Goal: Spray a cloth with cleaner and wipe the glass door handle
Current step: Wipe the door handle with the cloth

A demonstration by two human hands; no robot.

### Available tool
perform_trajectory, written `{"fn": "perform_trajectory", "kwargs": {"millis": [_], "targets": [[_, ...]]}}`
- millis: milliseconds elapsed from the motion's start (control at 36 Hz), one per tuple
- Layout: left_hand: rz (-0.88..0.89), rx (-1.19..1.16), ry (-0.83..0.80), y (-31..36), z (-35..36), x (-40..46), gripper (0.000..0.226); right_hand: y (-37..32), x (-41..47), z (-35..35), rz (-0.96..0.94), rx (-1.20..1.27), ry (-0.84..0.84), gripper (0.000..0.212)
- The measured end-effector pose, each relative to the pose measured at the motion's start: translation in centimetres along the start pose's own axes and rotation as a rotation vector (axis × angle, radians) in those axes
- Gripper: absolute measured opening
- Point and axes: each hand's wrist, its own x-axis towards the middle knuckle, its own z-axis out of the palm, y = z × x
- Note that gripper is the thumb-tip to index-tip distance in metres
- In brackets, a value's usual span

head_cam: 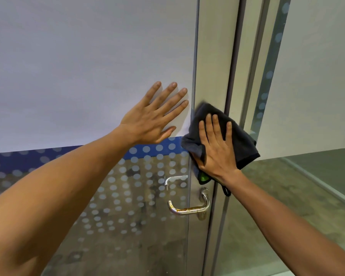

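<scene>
A metal lever door handle (189, 209) with rusty brown stains sits low on the grey door frame (213, 56). Well above it, my right hand (217, 148) lies flat on a folded dark grey cloth (245, 144), pressing it against the frame. A green tag shows at the cloth's lower edge. My left hand (153, 116) rests flat and open on the frosted part of the glass door (88, 66), fingers spread, left of the cloth. No spray bottle is in view.
The lower glass carries a blue band and rows of pale dots (127, 186). A second handle (173, 180) shows through the glass on the far side. To the right stands another glass panel (317, 76) with a grey floor behind.
</scene>
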Motion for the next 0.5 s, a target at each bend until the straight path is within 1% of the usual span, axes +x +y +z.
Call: {"fn": "perform_trajectory", "kwargs": {"millis": [56, 111, 167, 222, 306, 333, 361, 444, 500], "targets": [[0.002, 0.008, 0.007, 0.0, 0.1, 0.0, 0.077, 0.4, -0.8, 0.8, -0.073, -0.041, 0.031, 0.087], [0.001, 0.009, 0.013, 0.0, 0.1, 0.0, 0.077, 0.7, -1.8, 1.7, -0.140, -0.066, 0.048, 0.096], [0.001, 0.008, 0.016, 0.0, 0.0, 0.0, 0.077, 0.9, -2.9, 2.2, -0.172, -0.045, 0.044, 0.100], [0.002, 0.014, 0.014, 0.1, -0.1, 0.0, 0.077, 0.9, -4.0, 2.6, -0.177, -0.014, 0.014, 0.105], [0.002, 0.014, 0.003, 0.1, -0.2, 0.0, 0.077, 0.7, -5.8, 3.2, -0.182, 0.023, -0.090, 0.123], [0.001, 0.012, 0.003, 0.1, -0.1, 0.0, 0.077, 0.7, -6.4, 3.4, -0.187, 0.027, -0.125, 0.125], [0.001, 0.009, 0.004, 0.1, -0.1, 0.0, 0.077, 0.8, -7.0, 3.6, -0.193, 0.032, -0.152, 0.124], [-0.002, 0.005, -0.002, 0.1, -0.2, 0.0, 0.076, 1.0, -8.6, 3.8, -0.217, 0.072, -0.217, 0.106], [-0.003, 0.011, -0.012, 0.2, -0.2, 0.0, 0.077, 1.0, -9.8, 3.9, -0.228, 0.106, -0.268, 0.099]]}}
